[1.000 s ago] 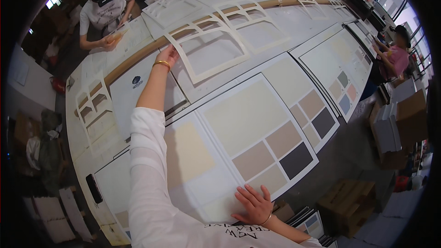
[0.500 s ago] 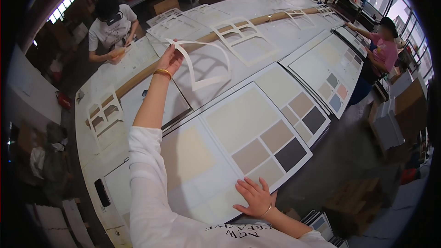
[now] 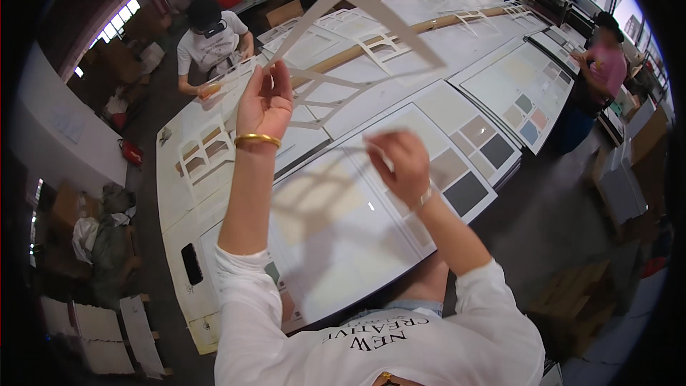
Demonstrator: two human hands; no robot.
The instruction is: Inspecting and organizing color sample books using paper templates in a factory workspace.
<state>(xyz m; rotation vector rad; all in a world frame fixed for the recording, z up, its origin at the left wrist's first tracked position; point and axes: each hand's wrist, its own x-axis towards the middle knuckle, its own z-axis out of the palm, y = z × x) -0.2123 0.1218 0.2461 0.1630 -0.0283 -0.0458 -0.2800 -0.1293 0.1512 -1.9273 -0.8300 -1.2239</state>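
My left hand point(image 3: 266, 104), with a gold bangle at the wrist, is raised over the left part of the table. Its fingers are closed on the lower left of a thin white cut-out frame point(image 3: 393, 21), which stands tilted in the air with open windows between its strips. My right hand point(image 3: 404, 168) is lifted over the sample board point(image 3: 325, 279), apart from the frame. Its fingers look curled but are smeared by motion, so their grip is unclear. The board bears cream, beige, brown and dark grey colour blocks, and the frame's shadow falls across it.
More sample boards point(image 3: 514, 93) lie along the table's right side. Other white cut-out frames point(image 3: 207, 150) lie beside a long brown tube point(image 3: 343, 57). A phone point(image 3: 191, 264) is at the left edge. Co-workers point(image 3: 214, 43) are around the table.
The white frame has swung up and closer, still in my left hand. My right hand has left the board's near edge and risen toward the middle. The view has shifted.
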